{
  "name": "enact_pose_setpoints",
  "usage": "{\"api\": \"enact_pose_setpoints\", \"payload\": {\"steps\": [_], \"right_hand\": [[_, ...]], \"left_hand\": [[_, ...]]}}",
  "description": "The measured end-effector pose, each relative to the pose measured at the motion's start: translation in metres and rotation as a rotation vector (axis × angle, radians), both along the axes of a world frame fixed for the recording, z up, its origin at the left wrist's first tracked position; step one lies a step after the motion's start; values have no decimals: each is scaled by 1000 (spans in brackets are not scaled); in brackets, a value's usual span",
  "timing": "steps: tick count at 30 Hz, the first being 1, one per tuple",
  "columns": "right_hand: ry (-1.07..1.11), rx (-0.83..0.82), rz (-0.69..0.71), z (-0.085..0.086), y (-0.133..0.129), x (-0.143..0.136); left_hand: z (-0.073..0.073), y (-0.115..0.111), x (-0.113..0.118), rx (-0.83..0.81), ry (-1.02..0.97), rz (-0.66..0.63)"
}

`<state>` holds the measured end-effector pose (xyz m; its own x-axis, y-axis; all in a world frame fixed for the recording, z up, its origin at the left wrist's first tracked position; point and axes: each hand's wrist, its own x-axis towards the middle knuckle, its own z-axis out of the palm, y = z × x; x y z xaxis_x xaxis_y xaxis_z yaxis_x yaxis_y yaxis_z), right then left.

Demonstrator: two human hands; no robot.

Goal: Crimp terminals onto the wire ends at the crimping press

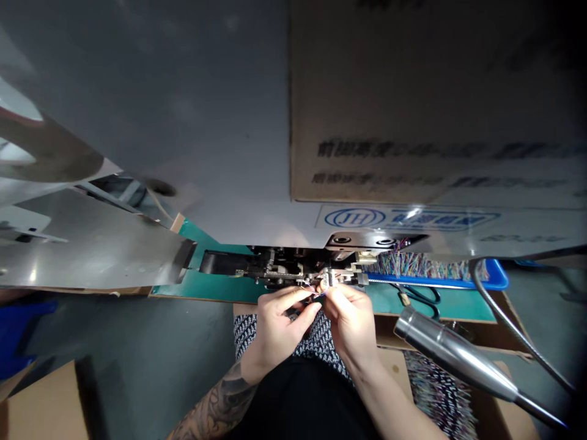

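Both of my hands meet at the front of a terminal crimping press (pixel 293 275), just under its big grey housing. A few thin coloured wires (pixel 317 294), white, red and blue-looking, run between my fingertips. My left hand (pixel 280 321) is closed, its thumb and index finger bent toward each other at the wires. Opposite it, my right hand (pixel 352 318) pinches the wires close to the press's metal parts. The wire ends are too small to make out, and the working point is partly hidden behind my right fingertips.
A blue tray (pixel 498 275) full of many-coloured wires stands at right on the green work surface (pixel 206 287). Black-handled scissors (pixel 419 296) lie before it. A metal lamp tube (pixel 454 351) juts in at right. More wire bundles (pixel 438 391) sit below. Cardboard (pixel 48 403) is at lower left.
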<state>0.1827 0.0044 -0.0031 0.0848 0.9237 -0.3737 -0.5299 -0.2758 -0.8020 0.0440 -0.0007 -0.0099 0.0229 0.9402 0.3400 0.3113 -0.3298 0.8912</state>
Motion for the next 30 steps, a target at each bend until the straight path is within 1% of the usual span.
{"api": "enact_pose_setpoints", "payload": {"steps": [5, 9, 12, 15, 18, 20, 22, 26, 30], "right_hand": [[-49, 43, 24, 0, -1, 1], [-83, 86, 92, 1, -4, 5], [-107, 118, 140, 4, -9, 10], [-177, 140, 147, 9, -17, 14], [-231, 159, 153, 13, -25, 18], [-217, 165, 180, 16, -30, 20], [-168, 159, 216, 20, -33, 22], [-85, 140, 271, 30, -37, 23], [-27, 162, 283, 34, -38, 23]], "left_hand": [[2, 0, -1, 23, -4, -10], [7, 0, -3, -2, -23, -53], [12, -3, -7, -73, -64, -116], [17, -9, -12, -153, -116, -183], [17, -19, -17, -271, -240, -291], [17, -26, -21, -336, -358, -358], [18, -32, -24, -356, -443, -406], [24, -37, -25, -375, -477, -470], [30, -37, -23, -407, -492, -504]]}}
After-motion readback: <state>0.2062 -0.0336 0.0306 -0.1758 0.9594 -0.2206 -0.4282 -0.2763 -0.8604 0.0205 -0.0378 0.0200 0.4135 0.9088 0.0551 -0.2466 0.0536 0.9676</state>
